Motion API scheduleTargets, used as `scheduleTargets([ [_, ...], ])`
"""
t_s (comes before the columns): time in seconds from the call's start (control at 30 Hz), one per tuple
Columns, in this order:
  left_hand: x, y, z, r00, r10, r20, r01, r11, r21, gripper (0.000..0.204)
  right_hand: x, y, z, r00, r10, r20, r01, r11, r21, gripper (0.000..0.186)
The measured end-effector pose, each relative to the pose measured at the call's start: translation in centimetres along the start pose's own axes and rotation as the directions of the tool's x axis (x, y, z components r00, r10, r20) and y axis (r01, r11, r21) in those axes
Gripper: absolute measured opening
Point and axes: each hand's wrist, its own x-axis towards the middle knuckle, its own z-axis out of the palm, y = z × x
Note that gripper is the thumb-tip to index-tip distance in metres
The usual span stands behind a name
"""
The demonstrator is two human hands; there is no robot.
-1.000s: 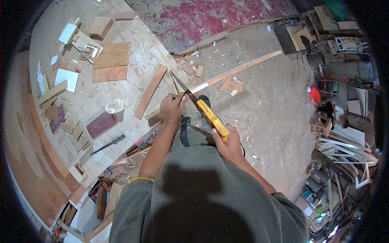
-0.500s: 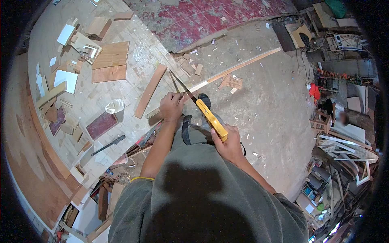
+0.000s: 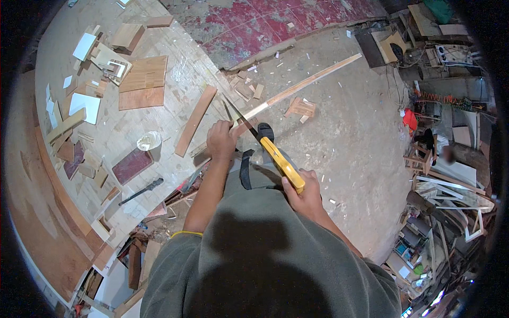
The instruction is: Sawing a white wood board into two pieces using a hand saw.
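My right hand (image 3: 305,192) is wrapped round the yellow handle of a handsaw (image 3: 281,163). Its dark blade slants up and left, across a long, thin wooden strip (image 3: 313,79). Beside the blade, at the table's edge, my left hand (image 3: 221,140) grips the near end of that strip; the fingers partly hide it. From there the strip reaches out past the table over the floor, toward the upper right. A flat brown board (image 3: 196,121) lies on the table just left of my left hand.
The pale worktable (image 3: 175,122) carries a white tub (image 3: 149,141), a dark red board (image 3: 132,165), a dark slim tool (image 3: 141,191), a wooden panel (image 3: 142,82) and several offcuts. Wood scraps (image 3: 303,107) litter the floor. At far right, a person (image 3: 440,148) is near stacked frames.
The saw has drawn back toward me, down and slightly right, with my right hand. The strip's far end has shifted a little up and left; my left hand moved slightly left.
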Motion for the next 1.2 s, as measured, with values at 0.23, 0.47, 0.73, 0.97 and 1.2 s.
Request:
scheduleTargets([
  [0.23, -0.2, -0.2, 0.2, 0.999, 0.036, -0.013, -0.035, 0.996, 0.077, 0.028, -1.0, 0.1, -1.9, 0.999, -0.003, -0.039, 0.006, 0.996, 0.085, 0.017],
  [0.47, -0.6, 1.1, -0.3, 0.998, 0.061, 0.032, -0.065, 0.989, 0.133, 0.029, -0.1, 0.6, -2.3, 0.993, -0.028, -0.115, 0.052, 0.975, 0.218, 0.024],
  [0.73, -0.4, 1.3, -0.1, 0.997, 0.068, 0.023, -0.07, 0.988, 0.136, 0.028, -0.2, 1.8, -1.1, 0.999, -0.049, 0.018, 0.049, 0.998, 0.038, 0.026],
  [0.97, -0.7, 1.4, 0.4, 0.998, 0.06, -0.013, -0.057, 0.988, 0.145, 0.029, -0.3, 2.0, -0.8, 1.0, 0.006, -0.004, -0.005, 0.992, 0.127, 0.022],
  [1.2, -1.0, 1.4, 0.3, 0.997, 0.062, -0.044, -0.056, 0.991, 0.123, 0.026, -0.3, 1.4, -0.8, 0.995, -0.032, -0.096, 0.037, 0.998, 0.049, 0.017],
])
